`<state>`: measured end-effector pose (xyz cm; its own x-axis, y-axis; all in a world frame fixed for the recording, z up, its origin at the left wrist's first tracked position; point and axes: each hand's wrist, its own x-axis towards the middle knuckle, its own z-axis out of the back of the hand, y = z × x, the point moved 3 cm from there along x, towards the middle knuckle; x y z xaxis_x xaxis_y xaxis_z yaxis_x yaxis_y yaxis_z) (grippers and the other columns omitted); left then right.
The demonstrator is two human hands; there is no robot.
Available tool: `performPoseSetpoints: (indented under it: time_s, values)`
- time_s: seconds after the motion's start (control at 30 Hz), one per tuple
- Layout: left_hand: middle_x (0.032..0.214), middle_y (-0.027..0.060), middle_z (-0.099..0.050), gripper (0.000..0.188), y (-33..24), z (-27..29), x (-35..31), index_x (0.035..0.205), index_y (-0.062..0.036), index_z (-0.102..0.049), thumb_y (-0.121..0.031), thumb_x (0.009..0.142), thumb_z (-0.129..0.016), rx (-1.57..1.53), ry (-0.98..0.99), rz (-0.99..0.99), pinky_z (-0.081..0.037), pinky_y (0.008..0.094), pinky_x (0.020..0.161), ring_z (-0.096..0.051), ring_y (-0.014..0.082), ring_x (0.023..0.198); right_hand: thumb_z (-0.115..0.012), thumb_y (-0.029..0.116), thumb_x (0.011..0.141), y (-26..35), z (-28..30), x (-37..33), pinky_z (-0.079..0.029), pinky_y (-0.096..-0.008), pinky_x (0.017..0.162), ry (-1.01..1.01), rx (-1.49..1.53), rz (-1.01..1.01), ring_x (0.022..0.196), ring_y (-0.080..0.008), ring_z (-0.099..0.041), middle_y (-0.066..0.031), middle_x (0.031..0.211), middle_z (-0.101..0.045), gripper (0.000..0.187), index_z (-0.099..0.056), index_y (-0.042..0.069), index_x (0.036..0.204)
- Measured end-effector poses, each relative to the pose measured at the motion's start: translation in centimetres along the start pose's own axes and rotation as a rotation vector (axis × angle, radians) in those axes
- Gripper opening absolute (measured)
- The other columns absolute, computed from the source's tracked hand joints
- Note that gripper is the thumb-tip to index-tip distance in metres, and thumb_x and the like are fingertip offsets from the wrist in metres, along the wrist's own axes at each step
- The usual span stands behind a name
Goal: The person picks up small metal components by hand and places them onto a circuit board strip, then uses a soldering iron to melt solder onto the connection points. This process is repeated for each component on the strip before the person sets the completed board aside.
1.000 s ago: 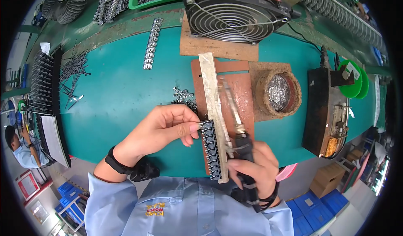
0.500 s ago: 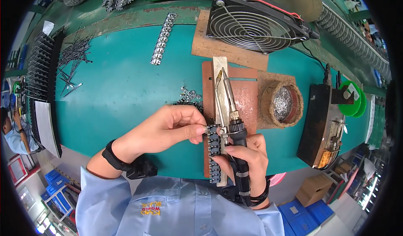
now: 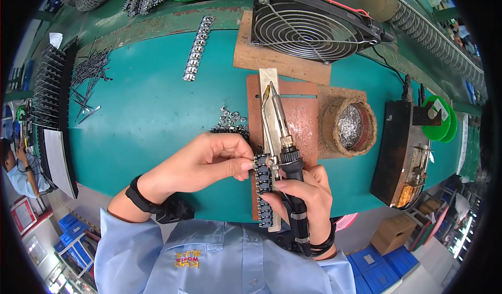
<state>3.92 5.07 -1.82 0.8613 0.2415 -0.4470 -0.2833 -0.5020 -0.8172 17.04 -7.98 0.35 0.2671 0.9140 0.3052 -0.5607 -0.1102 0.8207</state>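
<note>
My left hand (image 3: 212,159) is closed in a pinch on a small silver metal piece (image 3: 253,165), at the far end of a strip of small black circuit boards (image 3: 264,205). The fingers hide most of that piece. In my right hand (image 3: 314,193) is a black-handled soldering iron (image 3: 290,160) with a thin solder feed tube (image 3: 268,117) alongside. Its tip points away from me, over a pale metal bar (image 3: 269,74). My right thumb rests near the strip's edge. Bar and strip lie on a reddish-brown board (image 3: 300,121).
Loose metal pieces (image 3: 230,119) lie left of the board. Farther off are another strip (image 3: 198,48) and a fan (image 3: 308,30). To the right stand a round solder pot (image 3: 353,127), a dark box-shaped device (image 3: 400,153) and green spools (image 3: 438,121). Black sticks (image 3: 89,77) lie far left.
The whole view has shifted slightly, so the bench things sit a little farther left. Both hands keep the same hold, and the iron shows no clear movement against the bar.
</note>
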Motion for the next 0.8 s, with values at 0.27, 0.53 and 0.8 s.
performPoseSetpoints:
  time_s: [0.27, 0.53, 0.8]
  values:
    - [0.077, 0.0021, -0.057, 0.009, 0.01, -0.10, -0.07, 0.087, 0.0007, -0.053, -0.008, 0.086, -0.053, -0.005, -0.011, 0.003, -0.044, 0.0210, 0.068, -0.056, 0.0082, 0.073, -0.077, 0.004, 0.055, -0.11, -0.08, -0.14, -0.035, -0.0266, 0.057, 0.001, 0.002, -0.004, 0.062, -0.0181, -0.045, -0.0041, 0.089, -0.062, 0.048, -0.058, 0.015, 0.098]
    - [0.080, 0.0005, -0.056, 0.013, -0.04, -0.12, -0.09, 0.089, 0.0003, -0.053, -0.012, 0.088, -0.053, 0.013, 0.002, 0.009, -0.044, 0.0214, 0.069, -0.053, 0.0065, 0.074, -0.076, 0.005, 0.056, -0.16, -0.02, -0.16, -0.035, -0.0274, 0.058, -0.005, 0.007, -0.007, 0.063, -0.0188, -0.045, -0.0053, 0.088, -0.062, 0.044, -0.059, 0.015, 0.096]
    - [0.081, 0.0004, -0.056, 0.013, 0.06, -0.12, -0.07, 0.089, 0.0002, -0.053, -0.013, 0.088, -0.052, 0.011, -0.002, 0.003, -0.044, 0.0214, 0.069, -0.053, 0.0066, 0.075, -0.075, 0.006, 0.058, -0.11, 0.06, -0.03, -0.035, -0.0277, 0.058, 0.007, 0.019, -0.039, 0.062, -0.0189, -0.044, -0.0047, 0.088, -0.062, 0.040, -0.060, 0.015, 0.094]
